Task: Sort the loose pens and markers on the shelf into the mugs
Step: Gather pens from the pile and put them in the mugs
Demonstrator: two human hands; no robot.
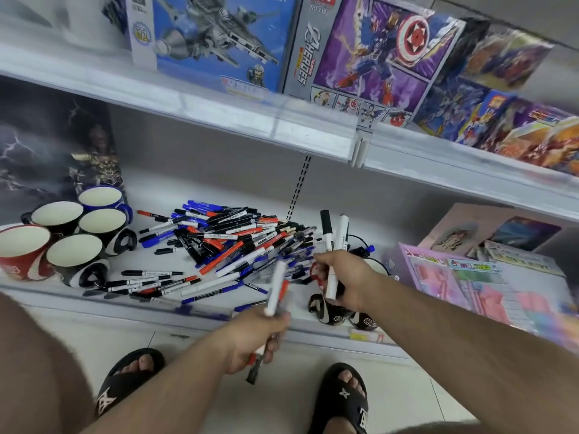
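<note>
Nearest: two feet in black slides on pale floor tiles, bare knee at lower left. Left hand over the shelf's front edge, grip closed around a small bundle of markers; white barrels point up and forward, a dark cap end sticks out below the fist; motion blur here. Right hand further in, above the shelf, grip closed around two white markers with black caps standing near upright. Beneath and behind that hand, dark mugs at the shelf's front; a few pens seem to stand in one behind the hand. Middle of the white shelf: loose pile of pens and markers, black, blue, red, some strays lying along the front lip. Left: cluster of five mugs, one red, their pale insides showing. Right: pink toy boxes. Above, an upper shelf with building-set boxes.
</note>
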